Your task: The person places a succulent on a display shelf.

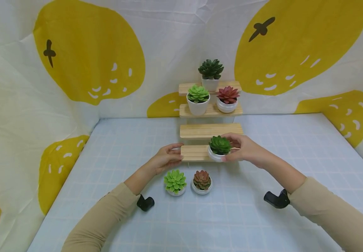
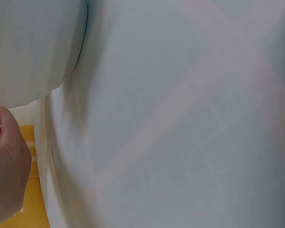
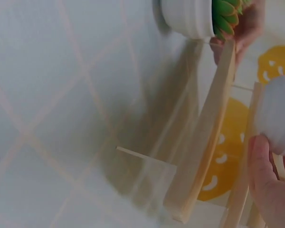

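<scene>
My right hand [image 1: 247, 148] holds a white pot [image 3: 277, 114] with a dark green succulent [image 1: 220, 145] by its side, thumb in front. The pot overlaps the right part of the lowest tier of a wooden stepped stand [image 1: 194, 153]. At that tier's left end my left hand [image 1: 167, 159] grips the board between thumb and fingers. On the table in front, a light green potted succulent [image 1: 175, 181] stands beside a brownish-red potted succulent [image 1: 201, 181].
On the stand's upper tiers are a bright green potted succulent [image 1: 198, 99], a red potted succulent [image 1: 227, 99] and, on top, a tall dark green one [image 1: 211, 74]. A lemon-print cloth [image 1: 175, 45] hangs behind the checked tabletop [image 1: 131, 140].
</scene>
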